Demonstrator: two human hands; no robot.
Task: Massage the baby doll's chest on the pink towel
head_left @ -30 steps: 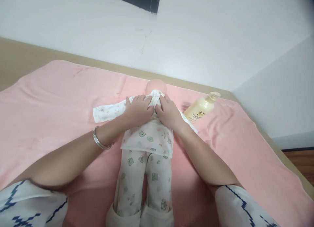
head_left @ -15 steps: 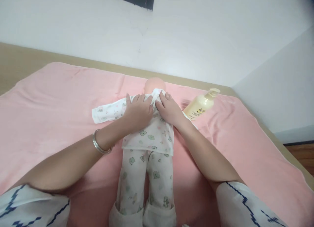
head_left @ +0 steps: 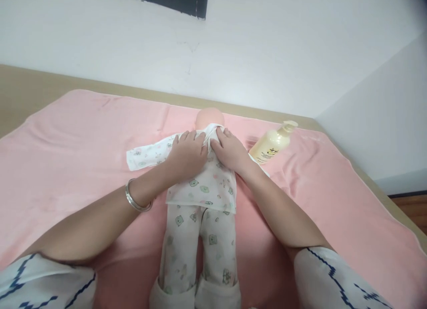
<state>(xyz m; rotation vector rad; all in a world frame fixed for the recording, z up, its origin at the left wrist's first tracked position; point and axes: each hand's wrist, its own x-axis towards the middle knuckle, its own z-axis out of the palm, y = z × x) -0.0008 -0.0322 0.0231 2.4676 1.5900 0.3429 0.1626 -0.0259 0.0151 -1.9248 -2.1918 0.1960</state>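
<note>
A doll lies on its back with its bald head (head_left: 209, 118) away from me. A white baby top (head_left: 200, 191) printed with small animals covers its torso, and its collar is bunched up over the face. My left hand (head_left: 188, 155) is closed on the top beside the collar, fingertips near the shoulder and thumb mostly hidden. My right hand (head_left: 230, 151) has its thumb and fingers on the cloth at the other side of the collar. One sleeve (head_left: 148, 154) stretches flat to the left; the other is mostly hidden by my right hand and forearm. Matching trousers (head_left: 182, 242) cover the legs.
A pale yellow pump bottle (head_left: 271, 144) lies tilted to the right of the doll. Beneath everything spreads a pink blanket (head_left: 83, 166) on a wooden surface (head_left: 26, 84). A white wall (head_left: 150, 55) rises behind, with another at the right.
The camera view has shifted slightly, so the scene sits a little lower. Both hands stay at the collar, where the folds of cloth have moved slightly.
</note>
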